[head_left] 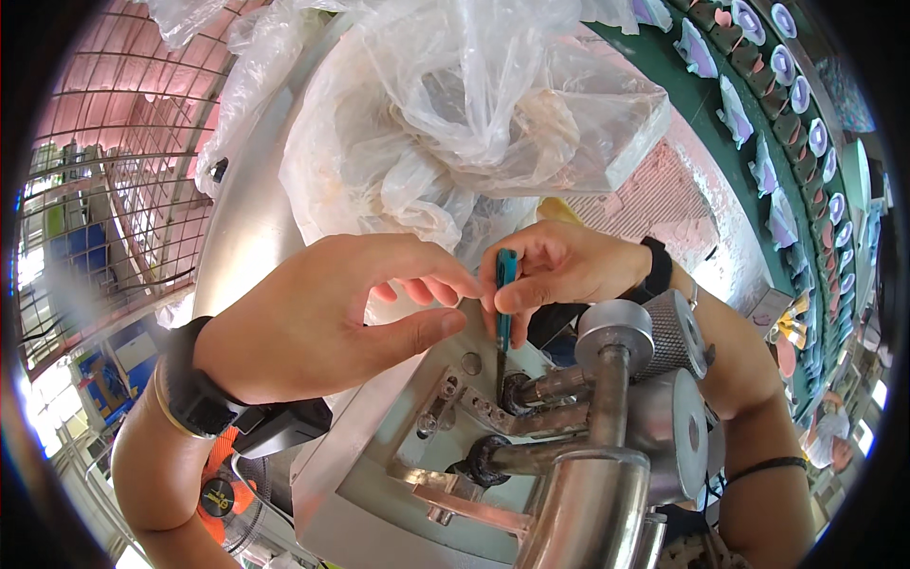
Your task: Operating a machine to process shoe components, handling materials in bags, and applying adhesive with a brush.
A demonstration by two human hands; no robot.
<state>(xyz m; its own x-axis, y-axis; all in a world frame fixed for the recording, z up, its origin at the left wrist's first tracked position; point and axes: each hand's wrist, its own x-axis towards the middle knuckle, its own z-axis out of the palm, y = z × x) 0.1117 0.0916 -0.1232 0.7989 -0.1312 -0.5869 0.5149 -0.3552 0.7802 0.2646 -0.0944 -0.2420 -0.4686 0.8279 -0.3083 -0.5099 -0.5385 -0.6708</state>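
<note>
Pinched in my right hand point(559, 275) is a teal utility knife point(505, 275), held upright with its thin dark tip pointing down. The tip reaches the dark, dirty end of a metal shaft point(555, 387) on a grey machine; I cannot tell whether it touches. My left hand point(332, 308) hovers to the left over the machine, thumb and fingers apart, nothing in it. Its fingertips come close to the knife handle. Below lies a second shaft point(531, 459) with a blackened collar.
Knurled metal rollers point(671, 332) and a thick post point(592, 503) stand close by my right forearm. Clear plastic bags point(427, 123) are heaped beyond my hands. A green conveyor point(706, 90) carrying purple pieces curves along the right. Left are a wire rack point(123, 180) and an orange fan point(223, 493).
</note>
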